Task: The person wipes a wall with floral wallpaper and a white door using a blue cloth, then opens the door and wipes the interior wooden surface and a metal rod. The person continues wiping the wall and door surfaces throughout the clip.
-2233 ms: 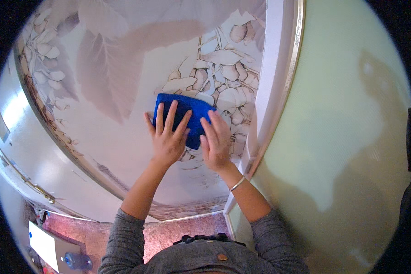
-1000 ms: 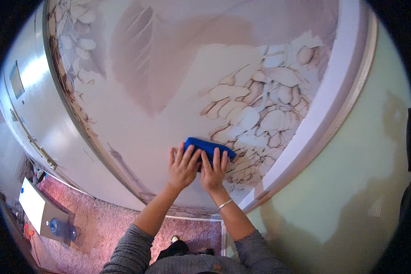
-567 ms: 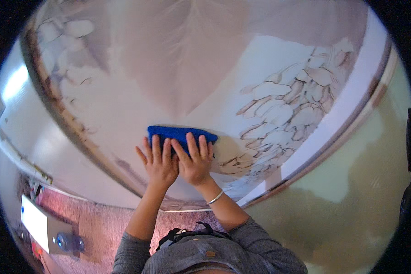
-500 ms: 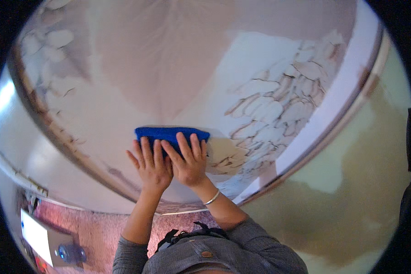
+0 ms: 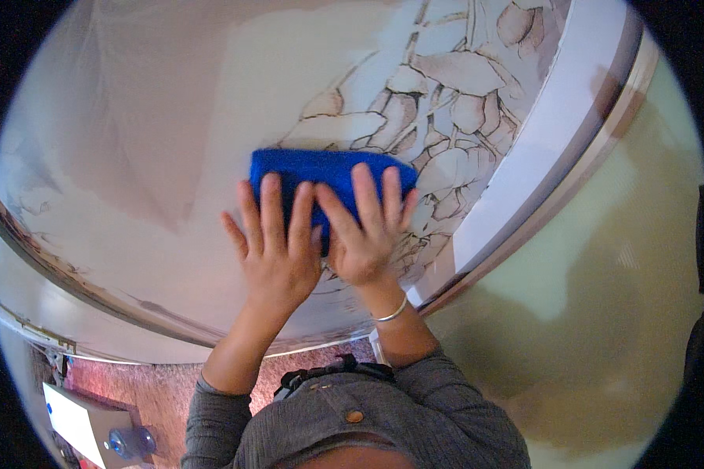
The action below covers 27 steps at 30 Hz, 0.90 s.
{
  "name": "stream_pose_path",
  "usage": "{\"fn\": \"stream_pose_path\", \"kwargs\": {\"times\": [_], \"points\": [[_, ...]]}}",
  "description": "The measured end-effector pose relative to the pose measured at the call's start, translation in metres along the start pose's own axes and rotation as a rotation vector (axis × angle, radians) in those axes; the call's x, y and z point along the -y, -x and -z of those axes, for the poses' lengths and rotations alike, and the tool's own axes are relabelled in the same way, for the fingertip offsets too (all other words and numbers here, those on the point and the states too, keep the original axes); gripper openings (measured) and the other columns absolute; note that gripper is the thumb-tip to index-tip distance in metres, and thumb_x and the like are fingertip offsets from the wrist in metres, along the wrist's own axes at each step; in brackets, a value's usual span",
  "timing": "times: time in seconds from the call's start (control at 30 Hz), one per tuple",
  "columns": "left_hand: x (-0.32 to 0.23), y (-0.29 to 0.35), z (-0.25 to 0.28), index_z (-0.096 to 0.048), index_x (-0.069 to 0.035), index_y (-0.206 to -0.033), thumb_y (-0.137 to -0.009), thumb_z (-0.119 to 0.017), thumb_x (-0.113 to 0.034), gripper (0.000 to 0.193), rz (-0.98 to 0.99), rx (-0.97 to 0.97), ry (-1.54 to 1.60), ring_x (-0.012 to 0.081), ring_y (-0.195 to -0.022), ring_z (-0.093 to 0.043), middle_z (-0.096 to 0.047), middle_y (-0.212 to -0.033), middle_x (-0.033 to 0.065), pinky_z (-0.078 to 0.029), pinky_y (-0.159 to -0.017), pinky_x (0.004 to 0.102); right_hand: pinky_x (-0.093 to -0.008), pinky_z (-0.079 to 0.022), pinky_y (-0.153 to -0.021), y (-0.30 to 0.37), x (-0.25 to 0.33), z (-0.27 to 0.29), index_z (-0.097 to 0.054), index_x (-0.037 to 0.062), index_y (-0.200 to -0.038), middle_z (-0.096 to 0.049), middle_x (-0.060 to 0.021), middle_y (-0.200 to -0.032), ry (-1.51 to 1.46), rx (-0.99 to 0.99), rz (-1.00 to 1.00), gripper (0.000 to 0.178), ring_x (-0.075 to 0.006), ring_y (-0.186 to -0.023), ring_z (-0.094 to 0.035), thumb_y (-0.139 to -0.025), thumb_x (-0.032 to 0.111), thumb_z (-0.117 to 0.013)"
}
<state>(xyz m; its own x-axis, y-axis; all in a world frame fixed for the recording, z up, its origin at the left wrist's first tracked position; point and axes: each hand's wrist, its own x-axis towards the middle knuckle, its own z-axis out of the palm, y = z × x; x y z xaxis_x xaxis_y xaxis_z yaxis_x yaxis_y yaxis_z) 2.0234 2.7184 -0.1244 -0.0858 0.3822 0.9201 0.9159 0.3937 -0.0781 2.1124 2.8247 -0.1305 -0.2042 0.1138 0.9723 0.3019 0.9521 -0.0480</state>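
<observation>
A blue cloth (image 5: 332,164), seemingly folded flat, lies against a large pale printed panel (image 5: 250,102). My left hand (image 5: 278,246) presses on its left part, fingers stretched and spread. Beside it my right hand (image 5: 368,227), with a silver bangle (image 5: 393,310) at the wrist, presses the right part, fingers also spread. The two hands nearly touch at the thumbs. Brown-outlined leaf or petal shapes run across the panel above and to the right of the cloth. My hands hide the cloth's lower edge.
A white strip (image 5: 516,180) borders the panel on the right, beside a pale green surface (image 5: 641,258) with a shadow across it. At the lower left a clear blue bottle (image 5: 131,443) is next to a white box-like thing (image 5: 78,422) near a pinkish textured floor (image 5: 172,391).
Both hands and the cloth have moved up and to the right over the panel, onto the outlined shapes. My view has shifted right too, and more of the cloth's face shows.
</observation>
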Motion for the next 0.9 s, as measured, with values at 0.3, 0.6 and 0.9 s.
{"fn": "stream_pose_path", "kwargs": {"times": [0.3, 0.6, 0.9], "points": [[-0.075, -0.021, -0.027, -0.052, -0.027, -0.145, -0.098, -0.048, -0.038, 0.049, -0.135, 0.049, -0.004, 0.0308, -0.145, -0.035, -0.044, -0.154, 0.0071, -0.005, -0.121, 0.0542, -0.0548, -0.009, -0.12, 0.018, -0.06, 0.043, -0.068, 0.0058, -0.127, -0.051, -0.0188, -0.147, 0.012, -0.052, -0.151, 0.04, -0.0458, -0.144, -0.032, -0.098, 0.018, -0.044], [-0.073, 0.036, -0.043, -0.053, -0.026, -0.145, -0.093, -0.051, -0.039, 0.054, -0.323, 0.152, 0.049, 0.0247, -0.135, -0.043, -0.049, -0.148, 0.001, -0.027, -0.108, 0.0483, -0.0681, -0.016, -0.115, 0.105, -0.062, 0.015, -0.049, -0.004, -0.138, -0.027, -0.0287, -0.158, -0.09, -0.116, -0.233, 0.062, -0.0557, -0.145, -0.018, -0.106, 0.046, -0.03], [0.039, 0.12, -0.012, -0.061, -0.025, -0.137, -0.088, -0.06, -0.039, 0.051, -0.235, 0.174, 0.043, 0.0286, -0.134, -0.043, -0.051, -0.143, -0.0002, -0.024, -0.11, 0.0515, -0.072, -0.011, -0.113, 0.15, 0.053, -0.055, -0.05, 0.0007, -0.137, -0.021, -0.0287, -0.16, -0.131, -0.076, -0.21, 0.051, -0.058, -0.145, -0.009, -0.106, 0.039, -0.036]]}}
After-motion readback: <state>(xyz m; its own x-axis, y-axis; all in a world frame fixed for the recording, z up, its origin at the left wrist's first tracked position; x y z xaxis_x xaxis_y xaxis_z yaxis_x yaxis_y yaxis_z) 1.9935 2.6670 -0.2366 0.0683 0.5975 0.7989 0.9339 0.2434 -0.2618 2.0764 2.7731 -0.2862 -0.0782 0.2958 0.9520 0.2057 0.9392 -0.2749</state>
